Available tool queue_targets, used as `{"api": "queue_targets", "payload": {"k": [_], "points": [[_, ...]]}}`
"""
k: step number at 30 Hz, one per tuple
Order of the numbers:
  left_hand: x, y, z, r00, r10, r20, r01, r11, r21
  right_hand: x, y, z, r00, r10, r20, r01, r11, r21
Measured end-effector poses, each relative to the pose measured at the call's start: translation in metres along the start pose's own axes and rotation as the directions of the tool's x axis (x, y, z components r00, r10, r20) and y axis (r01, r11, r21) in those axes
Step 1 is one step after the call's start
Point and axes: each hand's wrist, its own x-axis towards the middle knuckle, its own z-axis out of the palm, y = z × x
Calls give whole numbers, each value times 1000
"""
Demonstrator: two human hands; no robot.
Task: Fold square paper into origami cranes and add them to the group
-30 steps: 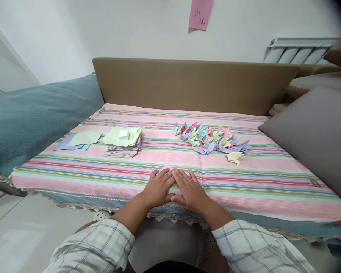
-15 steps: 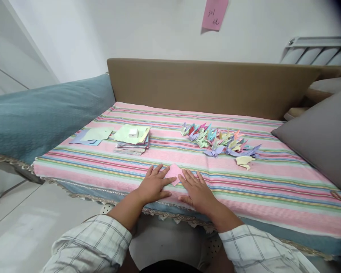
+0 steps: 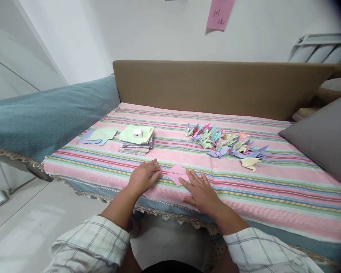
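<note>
A small pink folded paper [image 3: 177, 174], diamond-shaped with a crease line across its middle, lies flat on the striped cloth [image 3: 238, 197] near the front edge. My right hand [image 3: 200, 189] rests with spread fingers on the paper's right corner, pressing it to the cloth. Just left of the paper is my left hand [image 3: 143, 177], off it, with its fingers loosely apart and nothing seen in them. Beyond my right hand stands a group of folded paper cranes [image 3: 224, 140] in many colours. A pale yellow crane [image 3: 250, 163] sits closest to me.
A stack of coloured paper sheets [image 3: 136, 147] stands left of centre with a small white block [image 3: 138, 133] on top. Loose sheets [image 3: 99, 135] lie farther left. A grey cushion [image 3: 324, 136] leans at the right, and a brown backrest [image 3: 201, 87] runs behind.
My left hand has lifted off the pink paper and moved left, uncovering its left part. My right hand stays on the right corner. The view has shifted slightly.
</note>
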Motion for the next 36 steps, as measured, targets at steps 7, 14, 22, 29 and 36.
{"api": "queue_targets", "payload": {"k": [7, 14, 22, 29, 36], "points": [[14, 53, 39, 899, 430, 86, -425, 903, -64, 0, -2, 2, 1000, 7, -18, -7, 1000, 0], [14, 48, 63, 913, 394, 104, -395, 919, -16, -2, 3, -2, 1000, -15, -20, 15, 999, -29], [14, 50, 61, 900, 408, 151, -420, 906, 54, -23, 20, -14, 993, 115, 19, -114, 992, -59], [15, 49, 60, 891, 410, 193, -433, 896, 94, -30, 25, -33, 950, 303, -74, -310, 946, -98], [14, 51, 58, 895, 411, 174, -429, 899, 86, -9, 4, -18, 986, -89, -142, 78, 994, -79]]}}
